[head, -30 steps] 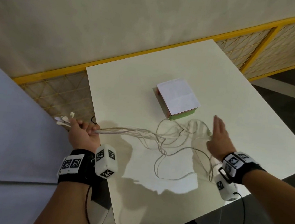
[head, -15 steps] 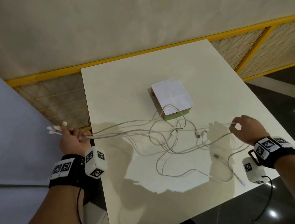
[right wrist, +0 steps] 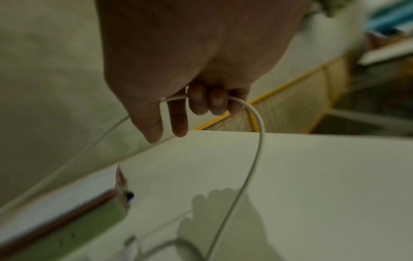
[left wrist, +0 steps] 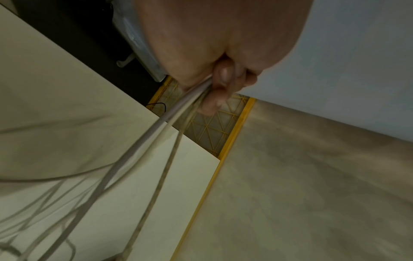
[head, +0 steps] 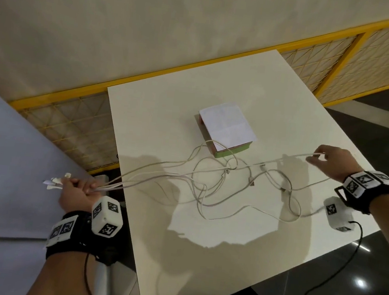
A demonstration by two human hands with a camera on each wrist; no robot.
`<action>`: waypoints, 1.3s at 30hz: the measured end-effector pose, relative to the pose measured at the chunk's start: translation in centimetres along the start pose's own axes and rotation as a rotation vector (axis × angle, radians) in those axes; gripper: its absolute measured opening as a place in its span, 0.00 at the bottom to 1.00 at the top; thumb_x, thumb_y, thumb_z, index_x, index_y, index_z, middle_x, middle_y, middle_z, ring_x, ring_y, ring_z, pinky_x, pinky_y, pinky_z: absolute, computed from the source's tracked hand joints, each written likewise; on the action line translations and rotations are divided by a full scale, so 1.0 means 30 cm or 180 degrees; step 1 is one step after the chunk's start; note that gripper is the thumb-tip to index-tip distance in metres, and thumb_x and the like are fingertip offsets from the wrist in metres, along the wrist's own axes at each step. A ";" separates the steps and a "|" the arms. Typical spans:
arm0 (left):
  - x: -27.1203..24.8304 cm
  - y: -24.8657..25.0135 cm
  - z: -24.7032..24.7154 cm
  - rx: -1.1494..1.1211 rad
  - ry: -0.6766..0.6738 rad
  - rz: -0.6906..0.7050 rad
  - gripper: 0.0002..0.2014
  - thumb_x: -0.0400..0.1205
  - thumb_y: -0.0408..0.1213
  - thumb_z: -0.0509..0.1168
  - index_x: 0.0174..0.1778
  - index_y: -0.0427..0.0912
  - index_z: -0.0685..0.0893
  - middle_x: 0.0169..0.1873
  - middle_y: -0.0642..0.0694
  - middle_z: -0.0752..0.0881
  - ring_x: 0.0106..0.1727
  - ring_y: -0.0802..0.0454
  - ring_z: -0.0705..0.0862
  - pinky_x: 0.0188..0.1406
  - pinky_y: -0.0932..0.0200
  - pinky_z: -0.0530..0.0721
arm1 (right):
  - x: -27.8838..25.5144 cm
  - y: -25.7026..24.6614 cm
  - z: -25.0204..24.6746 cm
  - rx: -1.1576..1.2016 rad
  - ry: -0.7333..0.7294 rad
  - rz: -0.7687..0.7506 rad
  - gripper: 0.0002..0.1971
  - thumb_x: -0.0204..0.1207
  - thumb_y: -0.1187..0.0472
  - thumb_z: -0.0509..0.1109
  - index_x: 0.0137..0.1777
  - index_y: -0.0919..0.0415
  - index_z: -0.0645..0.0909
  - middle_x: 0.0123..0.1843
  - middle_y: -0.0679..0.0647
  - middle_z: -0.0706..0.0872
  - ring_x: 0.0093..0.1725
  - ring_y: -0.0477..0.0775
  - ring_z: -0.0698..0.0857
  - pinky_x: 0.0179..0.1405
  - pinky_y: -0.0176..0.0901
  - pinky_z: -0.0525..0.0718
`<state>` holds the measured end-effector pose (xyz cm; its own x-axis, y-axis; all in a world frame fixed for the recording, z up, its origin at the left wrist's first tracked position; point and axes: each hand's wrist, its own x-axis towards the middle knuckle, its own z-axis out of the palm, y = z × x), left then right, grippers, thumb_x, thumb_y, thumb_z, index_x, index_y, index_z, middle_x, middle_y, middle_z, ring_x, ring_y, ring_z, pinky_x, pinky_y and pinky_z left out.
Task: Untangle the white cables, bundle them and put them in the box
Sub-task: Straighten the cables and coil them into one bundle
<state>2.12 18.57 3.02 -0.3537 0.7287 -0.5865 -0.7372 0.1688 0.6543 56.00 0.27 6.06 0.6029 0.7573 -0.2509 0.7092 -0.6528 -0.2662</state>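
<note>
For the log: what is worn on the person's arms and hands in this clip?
Both forearms are bare, with no sleeves or gloves. Each wrist carries a black strap bearing white panels printed with black square fiducial markers. A white, faceted marker cube sits at the left wrist and another hangs below the right; thin black cables trail from both.

Several thin white cables loosely tangled in loops across the white tabletop, plug ends bunched together past its left edge, one strand lifted taut toward the right, small closed box with white lid, green side, just behind the tangle
</note>
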 end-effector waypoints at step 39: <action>-0.097 -0.040 0.070 0.0022 -0.0576 -0.0558 0.23 0.86 0.40 0.49 0.22 0.47 0.67 0.13 0.53 0.60 0.14 0.56 0.57 0.16 0.68 0.62 | -0.344 -0.892 0.401 -0.0073 -0.1735 -0.1853 0.24 0.81 0.43 0.56 0.24 0.52 0.65 0.28 0.53 0.73 0.37 0.58 0.75 0.34 0.43 0.67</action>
<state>5.25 17.64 4.94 -0.1114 0.7947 -0.5967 -0.7740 0.3072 0.5536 26.41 9.72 4.58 -0.1260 0.8575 -0.4988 0.8662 -0.1500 -0.4767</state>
